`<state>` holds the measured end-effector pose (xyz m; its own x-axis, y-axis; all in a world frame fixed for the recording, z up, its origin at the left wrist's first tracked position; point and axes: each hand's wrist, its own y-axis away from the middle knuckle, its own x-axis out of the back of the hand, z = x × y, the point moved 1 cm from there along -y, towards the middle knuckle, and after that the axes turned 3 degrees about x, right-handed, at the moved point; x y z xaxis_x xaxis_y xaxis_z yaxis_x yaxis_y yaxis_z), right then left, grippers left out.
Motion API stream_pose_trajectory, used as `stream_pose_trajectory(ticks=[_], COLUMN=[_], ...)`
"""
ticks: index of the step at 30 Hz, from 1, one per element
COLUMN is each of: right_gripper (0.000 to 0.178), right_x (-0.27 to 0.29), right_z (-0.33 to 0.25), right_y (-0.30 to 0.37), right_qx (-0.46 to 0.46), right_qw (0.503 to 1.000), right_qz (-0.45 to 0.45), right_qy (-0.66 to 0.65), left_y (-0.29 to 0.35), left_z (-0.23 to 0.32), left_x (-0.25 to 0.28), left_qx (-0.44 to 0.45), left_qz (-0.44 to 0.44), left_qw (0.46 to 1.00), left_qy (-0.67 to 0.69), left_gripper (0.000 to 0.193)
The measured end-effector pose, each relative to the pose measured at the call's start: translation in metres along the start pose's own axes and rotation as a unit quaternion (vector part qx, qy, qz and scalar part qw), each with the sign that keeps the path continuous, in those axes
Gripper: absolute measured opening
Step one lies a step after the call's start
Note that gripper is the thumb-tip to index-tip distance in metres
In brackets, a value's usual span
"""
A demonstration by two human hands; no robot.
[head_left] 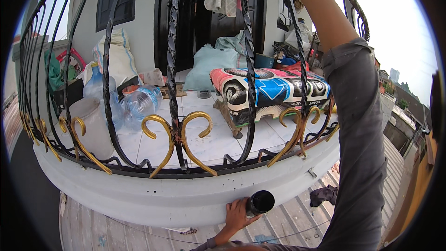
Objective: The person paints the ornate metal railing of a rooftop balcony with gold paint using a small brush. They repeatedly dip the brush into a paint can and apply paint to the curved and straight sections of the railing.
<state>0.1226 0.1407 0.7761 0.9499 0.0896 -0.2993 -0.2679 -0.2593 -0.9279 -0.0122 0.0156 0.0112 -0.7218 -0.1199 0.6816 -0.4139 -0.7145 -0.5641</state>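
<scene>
Below railing (172, 60), black cup (260, 203), in left hand (237, 215)

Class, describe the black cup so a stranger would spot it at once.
Find the black railing, then drop to the white ledge beneath it. By the ledge's lower edge, the left hand grips the cup. Unlike the crumpled dark cloth to its right, it is smooth and round-mouthed.

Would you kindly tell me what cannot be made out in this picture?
Right hand and its grip: cut off by the head view's top edge, beyond the right forearm.
Bottom of the black container held in the left hand: lost in its dark interior, head view.
Contents of the pale blue sack: hidden by its cloth, head view.
</scene>
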Motion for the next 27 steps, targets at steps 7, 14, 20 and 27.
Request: stream_pose_trajectory(ticks=[7, 14, 20, 27], right_gripper=[0.016, 0.015, 0.019, 0.023], right_x=[0.029, 0.06, 0.044, 0.016], right_z=[-0.013, -0.065, -0.099, -0.09], right_y=[-0.006, -0.01, 0.041, 0.034], right_qx=[0.041, 0.132, 0.314, 0.424], right_qw=[0.995, 0.989, 0.871, 0.575], right_qz=[0.077, 0.069, -0.06, -0.273], right_qy=[-0.051, 0.026, 0.372, 0.644], left_y=[-0.001, -0.004, -0.002, -0.001], left_z=[-0.001, -0.001, 0.0, -0.002], left_x=[0.005, 0.006, 0.007, 0.0], left_qx=[-0.043, -0.019, -0.044, -0.04], left_qz=[0.029, -0.014, 0.026, 0.062], left_qw=[0.999, 1.0, 0.998, 0.997], left_qy=[-0.005, 0.001, -0.03, -0.003], left_gripper=[0.092, 0.095, 0.094, 0.092])
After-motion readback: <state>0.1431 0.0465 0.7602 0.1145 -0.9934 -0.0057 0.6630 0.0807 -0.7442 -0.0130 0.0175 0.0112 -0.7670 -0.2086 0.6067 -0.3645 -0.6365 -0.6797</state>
